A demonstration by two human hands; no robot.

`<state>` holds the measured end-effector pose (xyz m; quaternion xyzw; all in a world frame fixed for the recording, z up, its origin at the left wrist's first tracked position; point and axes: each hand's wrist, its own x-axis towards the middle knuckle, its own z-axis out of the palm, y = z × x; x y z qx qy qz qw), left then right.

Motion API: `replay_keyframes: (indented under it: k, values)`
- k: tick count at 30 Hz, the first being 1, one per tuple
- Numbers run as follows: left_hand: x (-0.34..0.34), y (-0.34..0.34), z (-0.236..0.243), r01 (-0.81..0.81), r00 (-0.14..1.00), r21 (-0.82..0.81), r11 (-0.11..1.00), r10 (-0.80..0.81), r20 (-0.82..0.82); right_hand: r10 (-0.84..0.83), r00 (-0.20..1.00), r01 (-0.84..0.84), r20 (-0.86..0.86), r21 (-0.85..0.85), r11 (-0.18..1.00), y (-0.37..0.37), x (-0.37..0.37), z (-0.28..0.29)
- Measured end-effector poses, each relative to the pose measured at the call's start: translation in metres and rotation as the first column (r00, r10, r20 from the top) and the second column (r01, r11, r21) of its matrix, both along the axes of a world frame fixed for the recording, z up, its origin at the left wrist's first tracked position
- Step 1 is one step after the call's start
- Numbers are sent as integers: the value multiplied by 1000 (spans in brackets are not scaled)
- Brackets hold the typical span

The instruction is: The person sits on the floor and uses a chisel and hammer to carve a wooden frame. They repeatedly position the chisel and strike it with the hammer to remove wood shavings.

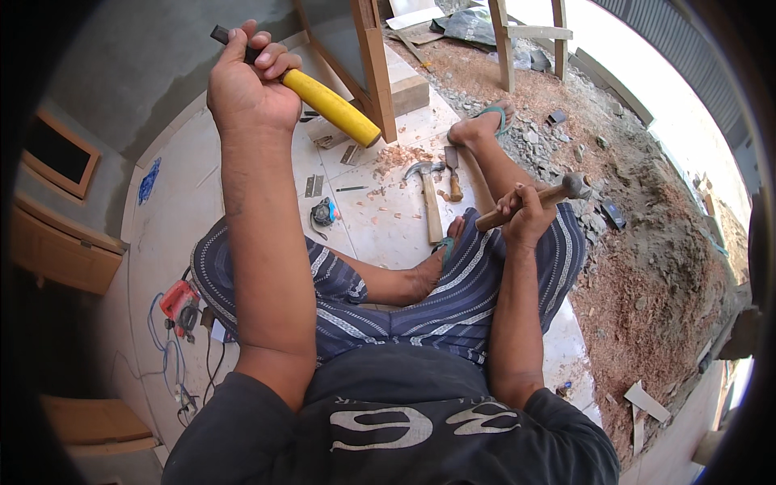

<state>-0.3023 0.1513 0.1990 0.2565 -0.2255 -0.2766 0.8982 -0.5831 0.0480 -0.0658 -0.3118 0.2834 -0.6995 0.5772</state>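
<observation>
My left hand (257, 89), raised at the upper left, is closed round the dark blade end of a chisel with a yellow handle (331, 107). That handle slants down to the right. Over my right thigh, my right hand (527, 214) grips a hammer by its wooden handle (493, 219), its rounded metal head (575, 186) pointing right. On the white tiles between my legs lie a claw hammer (432, 198) and a wood-handled chisel (453, 174). Metal hinges (314, 186), a pencil (352, 188) and a blue and black tape measure (323, 212) are nearby.
A wooden frame (373, 73) stands ahead, with wood shavings (402, 158) beside its foot. At my left is a red power tool (179, 305) with cords. Rubble and dirt (647, 267) border the tiles on the right. A wooden trestle (529, 34) stands farther off.
</observation>
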Motion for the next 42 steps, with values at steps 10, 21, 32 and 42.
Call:
replay_keyframes:
  k: [10,21,32,42]
  values:
    - [-17,10,29,-88,942,-18,996,89,323,4,1000,-3,-7,82,997,-3,4,-14]
    - [-17,-57,-139,167,978,491,855,-205,25,83,997,-78,-9,249,965,-8,13,-20]
    - [9,-123,-299,380,919,637,670,-197,-341,137,985,-91,-104,364,927,-19,47,-17]
    - [20,-145,-309,413,908,581,701,-268,-321,302,923,-173,-237,447,878,-23,89,-42]
